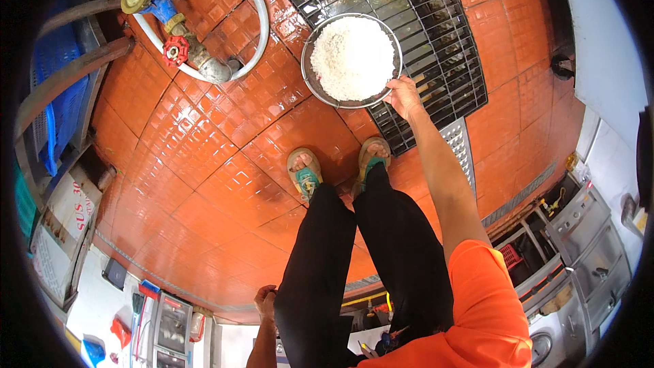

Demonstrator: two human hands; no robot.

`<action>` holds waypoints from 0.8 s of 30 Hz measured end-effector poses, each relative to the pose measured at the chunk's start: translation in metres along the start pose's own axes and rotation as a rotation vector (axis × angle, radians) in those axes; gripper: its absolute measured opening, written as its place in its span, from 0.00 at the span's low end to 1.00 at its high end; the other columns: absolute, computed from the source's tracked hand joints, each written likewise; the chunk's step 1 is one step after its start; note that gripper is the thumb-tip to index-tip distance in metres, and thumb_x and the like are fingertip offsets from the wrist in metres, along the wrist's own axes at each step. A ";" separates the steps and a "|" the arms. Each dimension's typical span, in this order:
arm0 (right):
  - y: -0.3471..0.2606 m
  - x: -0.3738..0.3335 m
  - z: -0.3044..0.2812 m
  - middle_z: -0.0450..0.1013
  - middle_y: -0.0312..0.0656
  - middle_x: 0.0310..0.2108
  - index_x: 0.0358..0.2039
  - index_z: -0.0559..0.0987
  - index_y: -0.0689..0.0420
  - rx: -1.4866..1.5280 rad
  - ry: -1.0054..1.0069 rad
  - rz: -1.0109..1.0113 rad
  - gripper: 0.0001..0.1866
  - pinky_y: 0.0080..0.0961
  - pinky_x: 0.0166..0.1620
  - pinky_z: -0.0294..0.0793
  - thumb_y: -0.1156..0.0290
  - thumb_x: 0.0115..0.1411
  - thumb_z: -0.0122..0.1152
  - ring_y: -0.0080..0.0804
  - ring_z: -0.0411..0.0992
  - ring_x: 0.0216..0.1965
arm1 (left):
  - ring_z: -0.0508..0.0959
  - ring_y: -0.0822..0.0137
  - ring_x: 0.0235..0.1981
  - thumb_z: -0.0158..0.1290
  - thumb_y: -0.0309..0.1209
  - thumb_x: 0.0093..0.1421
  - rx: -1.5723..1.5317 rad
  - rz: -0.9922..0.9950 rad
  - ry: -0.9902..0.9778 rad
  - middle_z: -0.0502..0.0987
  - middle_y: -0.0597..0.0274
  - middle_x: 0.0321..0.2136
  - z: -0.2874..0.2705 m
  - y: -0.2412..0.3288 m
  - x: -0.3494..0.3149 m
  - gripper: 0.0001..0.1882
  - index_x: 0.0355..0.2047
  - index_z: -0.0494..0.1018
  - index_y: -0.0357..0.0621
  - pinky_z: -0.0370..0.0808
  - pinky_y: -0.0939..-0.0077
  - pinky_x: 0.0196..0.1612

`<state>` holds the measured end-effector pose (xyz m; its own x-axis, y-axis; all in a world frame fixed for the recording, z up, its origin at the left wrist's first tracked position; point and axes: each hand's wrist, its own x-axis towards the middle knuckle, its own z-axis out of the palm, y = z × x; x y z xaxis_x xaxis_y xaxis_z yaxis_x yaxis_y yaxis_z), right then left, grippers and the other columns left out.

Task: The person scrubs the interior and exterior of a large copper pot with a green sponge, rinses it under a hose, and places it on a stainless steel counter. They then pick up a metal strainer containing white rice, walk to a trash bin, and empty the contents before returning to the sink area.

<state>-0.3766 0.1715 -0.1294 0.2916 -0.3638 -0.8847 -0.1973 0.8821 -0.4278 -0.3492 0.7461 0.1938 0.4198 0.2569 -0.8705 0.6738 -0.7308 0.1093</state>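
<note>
On the wet red tile floor [204, 163], at the edge of a black drain grate [436, 34], sits a round metal strainer [315, 82] heaped with white rice [353, 56]. Part of the strainer rests over the grate and part over the tiles. The right hand [405, 97] reaches down with the arm straight, its fingers curled closed around the strainer's rim at the lower right side. The left hand [265, 301] hangs low beside the left leg, near the bottom of the view, holding nothing; its fingers look loosely bent, though how far it is open I cannot tell. Two feet in green sandals [305, 176] stand on the tiles just below the strainer, under black trousers [320, 266], and an orange sleeve [487, 300] covers the right shoulder. To the upper left, a blue water valve with a red handwheel [176, 50] lies on the floor, with a white hose [252, 7] looping around it. Steel kitchen cabinets [586, 245] line the right side.
</note>
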 end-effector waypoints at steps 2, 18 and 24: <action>0.000 0.001 0.002 0.71 0.46 0.34 0.39 0.70 0.63 0.035 -0.040 0.015 0.16 0.45 0.35 0.78 0.87 0.48 0.48 0.43 0.73 0.34 | 0.74 0.72 0.22 0.44 0.19 0.47 -0.029 -0.008 -0.004 0.76 0.60 0.22 -0.002 -0.009 0.002 0.12 0.31 0.75 0.34 0.72 0.81 0.28; -0.015 -0.105 0.023 0.70 0.49 0.34 0.42 0.67 0.64 0.008 0.069 0.105 0.23 0.39 0.32 0.78 0.93 0.42 0.48 0.45 0.73 0.32 | 0.71 0.74 0.18 0.48 0.22 0.48 -0.280 -0.007 -0.047 0.73 0.63 0.16 0.005 0.053 -0.029 0.08 0.27 0.75 0.36 0.67 0.82 0.23; -0.034 -0.223 -0.010 0.70 0.50 0.38 0.40 0.68 0.63 0.189 0.060 0.084 0.21 0.49 0.39 0.76 0.94 0.43 0.47 0.48 0.72 0.39 | 0.68 0.75 0.16 0.54 0.27 0.49 -0.175 0.003 0.044 0.71 0.65 0.14 -0.022 0.059 -0.074 0.05 0.20 0.74 0.38 0.64 0.79 0.21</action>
<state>-0.4441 0.2198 0.0808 0.2238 -0.2986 -0.9278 -0.0376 0.9486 -0.3144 -0.3275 0.6977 0.2755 0.4456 0.2853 -0.8486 0.7664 -0.6115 0.1969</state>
